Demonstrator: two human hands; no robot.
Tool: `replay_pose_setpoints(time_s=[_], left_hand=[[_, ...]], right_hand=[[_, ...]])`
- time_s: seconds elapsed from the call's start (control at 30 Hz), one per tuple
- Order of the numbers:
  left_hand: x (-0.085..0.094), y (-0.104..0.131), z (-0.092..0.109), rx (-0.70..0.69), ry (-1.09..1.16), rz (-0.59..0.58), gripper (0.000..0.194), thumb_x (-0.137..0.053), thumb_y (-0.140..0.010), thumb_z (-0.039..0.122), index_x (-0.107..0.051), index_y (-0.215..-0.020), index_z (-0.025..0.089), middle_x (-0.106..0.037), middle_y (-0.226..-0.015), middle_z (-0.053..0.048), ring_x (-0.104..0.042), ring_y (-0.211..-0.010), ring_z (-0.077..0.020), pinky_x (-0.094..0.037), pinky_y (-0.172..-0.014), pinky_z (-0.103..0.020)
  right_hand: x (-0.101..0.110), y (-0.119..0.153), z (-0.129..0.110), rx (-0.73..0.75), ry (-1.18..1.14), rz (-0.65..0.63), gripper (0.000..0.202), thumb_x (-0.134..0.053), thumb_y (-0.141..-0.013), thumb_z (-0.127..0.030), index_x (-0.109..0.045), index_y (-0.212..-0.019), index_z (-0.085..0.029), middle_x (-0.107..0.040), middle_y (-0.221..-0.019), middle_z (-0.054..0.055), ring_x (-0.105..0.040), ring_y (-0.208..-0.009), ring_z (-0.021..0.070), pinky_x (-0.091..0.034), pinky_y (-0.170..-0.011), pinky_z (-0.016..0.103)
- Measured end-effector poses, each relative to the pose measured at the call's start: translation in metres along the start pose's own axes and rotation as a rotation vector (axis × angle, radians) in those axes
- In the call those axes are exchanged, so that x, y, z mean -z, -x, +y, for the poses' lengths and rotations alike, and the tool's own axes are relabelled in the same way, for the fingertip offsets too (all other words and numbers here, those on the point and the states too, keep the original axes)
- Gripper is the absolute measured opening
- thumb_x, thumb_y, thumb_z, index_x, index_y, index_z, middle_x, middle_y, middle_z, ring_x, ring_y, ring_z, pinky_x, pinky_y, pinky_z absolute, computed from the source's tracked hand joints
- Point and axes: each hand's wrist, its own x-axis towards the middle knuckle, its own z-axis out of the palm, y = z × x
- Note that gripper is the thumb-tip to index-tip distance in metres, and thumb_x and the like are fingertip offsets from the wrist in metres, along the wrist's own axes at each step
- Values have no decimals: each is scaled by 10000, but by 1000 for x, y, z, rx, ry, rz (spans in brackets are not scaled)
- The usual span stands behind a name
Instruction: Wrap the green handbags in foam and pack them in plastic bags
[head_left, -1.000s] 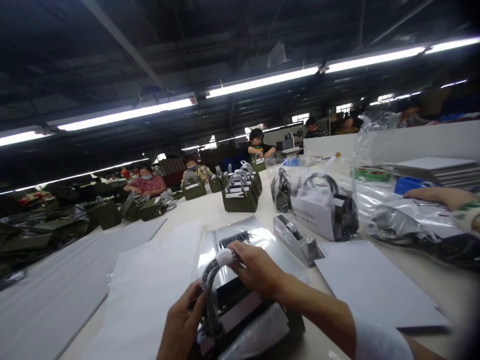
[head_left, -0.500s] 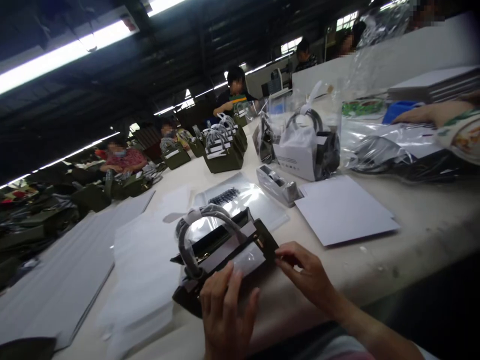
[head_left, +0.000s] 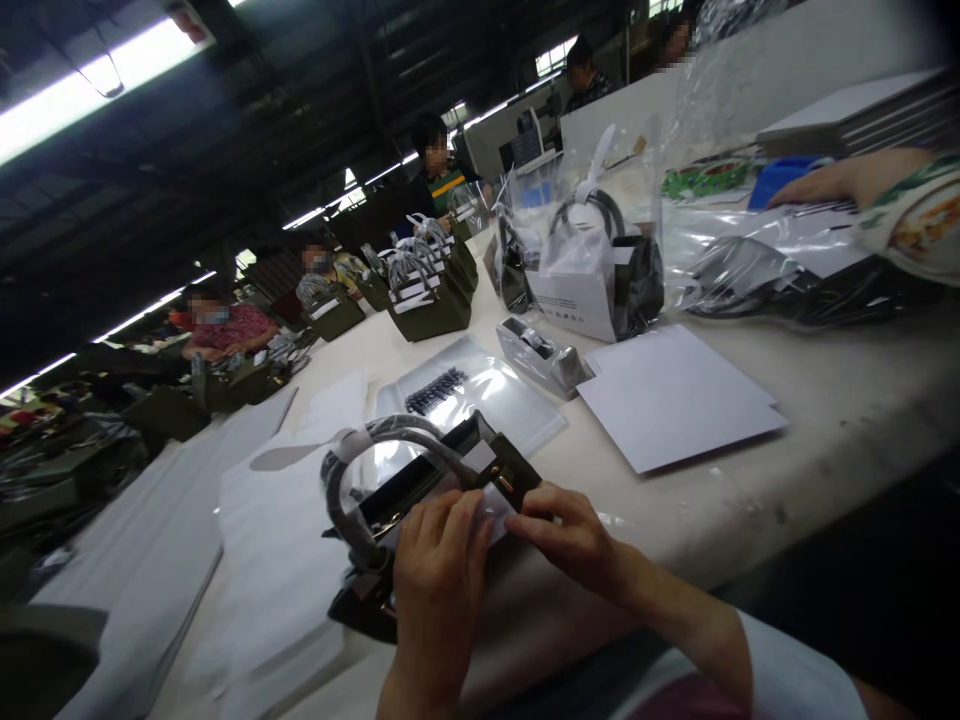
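Observation:
A dark green handbag (head_left: 519,462) lies tilted on the table in front of me, its top open. Its arched handle (head_left: 341,490) is wrapped in clear plastic, and a white strip hangs off it to the left. Over the near face of the bag lies a small translucent plastic sheet (head_left: 493,508). My left hand (head_left: 435,575) is closed at the sheet's left part, fingertips on top and thumb below. At its right edge, my right hand (head_left: 566,530) pinches the sheet between thumb and bent fingers. Both hands partly cover the bag's front.
Beyond the bag are a clear plastic bag stack (head_left: 517,395), a tape dispenser (head_left: 541,355) and white card sheets (head_left: 679,400). White paper (head_left: 277,560) lies left. Wrapped handbags (head_left: 585,270) and green handbags (head_left: 431,305) stand farther back. A co-worker's hand (head_left: 832,185) is at right.
My left hand has moved up and closed its spread fingers on the plastic sheet. My right hand has shifted left from the bag's corner to the sheet's edge. The view has shifted slightly.

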Motion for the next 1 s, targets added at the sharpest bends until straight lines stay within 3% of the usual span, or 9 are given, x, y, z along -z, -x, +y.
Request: replay_pose_setpoints(time_s=[0.2,0.33,0.43,0.6,0.7,0.87,1.0], left_hand=[[-1,-5,0,17,-4,-59,27,-518,-824,174,-528,-846,185,-553,-821,-32,-492,-761,-173,-428,-691,-309],[-2,-5,1,-8,-25,-77,73,-508,-832,165,-517,-761,178,-564,-833,-37,-492,-764,-169,-423,-691,-301],[-2,-4,1,-59,-29,-54,63,-503,-836,143,-539,-792,169,-581,-860,-43,-513,-783,-162,-432,-724,-298],[0,2,0,-159,-32,-29,138,-520,-807,90,-570,-928,133,-603,-945,-81,-537,-891,-191,-452,-807,-325],[2,7,-2,-152,-40,-66,200,-560,-791,161,-569,-990,137,-595,-1031,-100,-533,-972,-229,-443,-861,-378],[-2,15,-7,-186,-115,-20,170,-626,-756,154,-584,-921,156,-617,-1034,-84,-559,-946,-222,-455,-833,-361],[-8,18,-11,-219,-118,57,260,-635,-748,114,-581,-1001,141,-642,-1004,-86,-573,-927,-216,-472,-791,-344]], right_hand=[[-1,-1,3,64,15,-2,218,-496,-820,-93,-602,-973,-206,-565,-793,20,-507,-686,104,-457,-623,231],[0,-10,1,72,6,55,180,-531,-803,-93,-594,-941,-190,-589,-928,50,-541,-855,140,-485,-730,268],[2,-21,-2,53,-5,73,108,-563,-792,-105,-587,-876,-168,-589,-1080,71,-531,-952,165,-477,-786,309],[1,-29,0,-6,-39,43,54,-571,-805,-159,-581,-852,-184,-624,-1064,27,-519,-899,153,-446,-795,340],[-2,-27,3,-17,-71,49,54,-570,-807,-171,-579,-857,-187,-621,-1071,24,-511,-903,157,-435,-796,344],[-5,-22,6,-20,-90,59,51,-582,-801,-167,-577,-849,-183,-612,-1097,26,-502,-906,153,-430,-799,342],[-3,-24,5,-17,-113,78,49,-578,-805,-159,-574,-848,-181,-622,-1076,26,-499,-899,158,-430,-792,345]])
